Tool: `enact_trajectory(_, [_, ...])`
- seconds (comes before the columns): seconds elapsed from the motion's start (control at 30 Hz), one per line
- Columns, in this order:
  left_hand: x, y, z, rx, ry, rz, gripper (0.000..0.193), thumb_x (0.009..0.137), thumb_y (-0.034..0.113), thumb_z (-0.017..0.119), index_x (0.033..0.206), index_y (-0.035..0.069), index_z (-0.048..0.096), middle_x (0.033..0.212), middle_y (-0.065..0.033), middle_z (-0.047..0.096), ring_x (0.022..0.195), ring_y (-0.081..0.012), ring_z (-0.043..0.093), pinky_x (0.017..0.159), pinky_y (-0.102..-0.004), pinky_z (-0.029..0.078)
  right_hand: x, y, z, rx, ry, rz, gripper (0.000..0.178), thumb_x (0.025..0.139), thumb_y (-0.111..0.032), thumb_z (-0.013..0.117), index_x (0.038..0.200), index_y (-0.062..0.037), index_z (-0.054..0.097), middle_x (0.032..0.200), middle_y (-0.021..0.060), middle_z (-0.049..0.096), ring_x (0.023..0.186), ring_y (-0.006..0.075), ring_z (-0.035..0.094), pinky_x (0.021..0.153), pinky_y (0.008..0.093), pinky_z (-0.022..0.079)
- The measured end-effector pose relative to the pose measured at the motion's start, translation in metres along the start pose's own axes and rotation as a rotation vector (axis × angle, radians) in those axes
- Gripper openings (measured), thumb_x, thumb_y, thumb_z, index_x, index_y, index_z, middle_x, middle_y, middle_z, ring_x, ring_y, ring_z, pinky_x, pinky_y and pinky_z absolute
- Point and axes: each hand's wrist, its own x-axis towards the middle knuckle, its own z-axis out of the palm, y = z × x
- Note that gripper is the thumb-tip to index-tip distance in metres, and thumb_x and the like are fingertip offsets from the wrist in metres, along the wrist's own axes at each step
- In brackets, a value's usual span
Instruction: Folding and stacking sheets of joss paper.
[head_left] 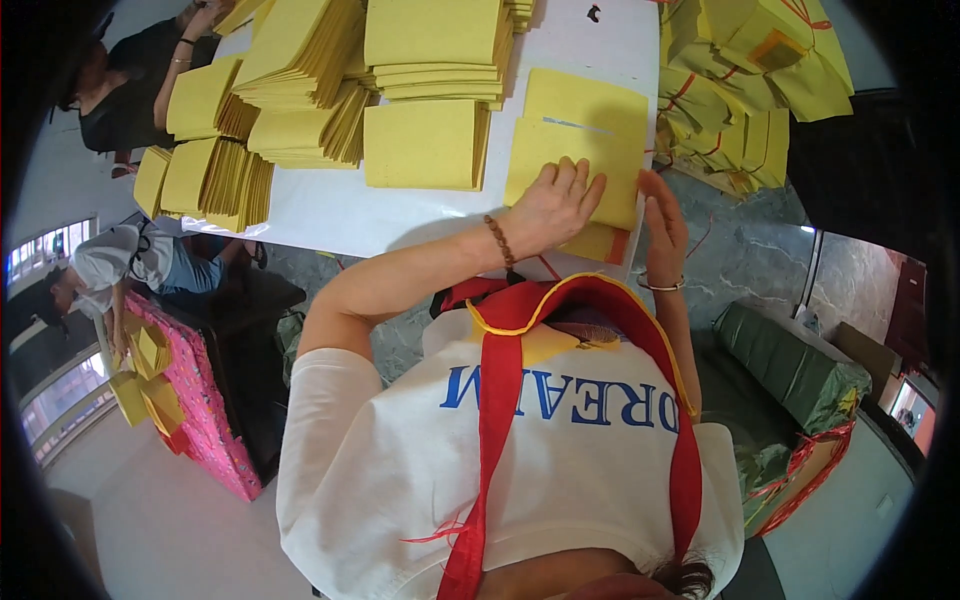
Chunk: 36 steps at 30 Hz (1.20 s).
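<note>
Head view: left hand (558,208) palm down on yellow paper packet (545,145), fingers slightly bent, not closed around anything. Right hand (664,235) upright by packet's right edge, fingers extended; can't tell if it grips. Packet lies at near right corner of white table (330,210), right of yellow stack (422,146). Red-tied yellow bundles (735,140) beyond table's right edge.

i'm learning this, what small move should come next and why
Perhaps square the yellow paper pile with the right hand: it is at the pile's right edge, the left hand lies on top, and an orange-marked piece sticks out.
</note>
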Motion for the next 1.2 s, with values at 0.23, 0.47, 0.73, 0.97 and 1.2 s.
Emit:
enact_trajectory(0.23, [-0.011, -0.043, -0.04, -0.638, 0.397, -0.126, 0.048, 0.067, 0.006, 0.057, 0.115, 0.004, 0.055, 0.113, -0.0112, 0.059, 0.096, -0.027, 0.056, 0.079, -0.0359, 0.043, -0.007, -0.011, 0.021, 0.215, 0.377, -0.082, 0.043, 0.094, -0.013, 0.04, 0.134, -0.0001, 0.032, 0.132, 0.0126, 0.043, 0.119, 0.0219, 0.042, 0.1, 0.0335, 0.032])
enact_trajectory(0.47, [-0.104, -0.108, -0.051, -0.064, 0.423, -0.243, 0.048, 0.067, 0.003, 0.055, 0.115, 0.01, 0.058, 0.116, -0.0051, 0.058, 0.101, -0.0242, 0.053, 0.083, -0.0363, 0.037, -0.012, 0.021, 0.025, -0.043, 0.222, -0.104, 0.039, 0.089, -0.007, 0.047, 0.127, -0.0008, 0.043, 0.129, 0.0129, 0.045, 0.117, 0.023, 0.044, 0.098, 0.0327, 0.034])
enact_trajectory(0.73, [-0.123, -0.128, -0.001, 0.06, 0.163, -0.303, 0.052, 0.068, 0.004, 0.054, 0.119, 0.016, 0.054, 0.119, -0.0022, 0.053, 0.105, -0.0221, 0.049, 0.085, -0.0362, 0.035, -0.011, 0.028, 0.024, -0.214, 0.176, -0.193, 0.029, 0.084, -0.005, 0.054, 0.114, -0.002, 0.056, 0.124, 0.0081, 0.044, 0.114, 0.0185, 0.044, 0.095, 0.0293, 0.037])
enact_trajectory(0.97, [-0.122, -0.122, -0.002, 0.039, 0.138, -0.363, 0.054, 0.067, 0.005, 0.055, 0.12, 0.017, 0.052, 0.119, -0.0038, 0.052, 0.105, -0.0235, 0.047, 0.087, -0.0379, 0.033, -0.013, 0.031, 0.025, -0.328, 0.129, -0.176, 0.029, 0.083, -0.004, 0.055, 0.112, -0.0035, 0.057, 0.127, 0.0069, 0.039, 0.117, 0.0192, 0.04, 0.094, 0.029, 0.038])
enact_trajectory(1.2, [-0.13, -0.131, 0.006, -0.245, -0.103, -0.439, 0.053, 0.073, 0.023, 0.057, 0.124, 0.014, 0.048, 0.127, -0.008, 0.044, 0.115, -0.0285, 0.038, 0.094, -0.0413, 0.028, -0.011, 0.033, 0.025, -0.299, 0.118, -0.186, 0.03, 0.082, -0.001, 0.054, 0.112, -0.0022, 0.056, 0.126, 0.0069, 0.036, 0.118, 0.0196, 0.04, 0.094, 0.0292, 0.038])
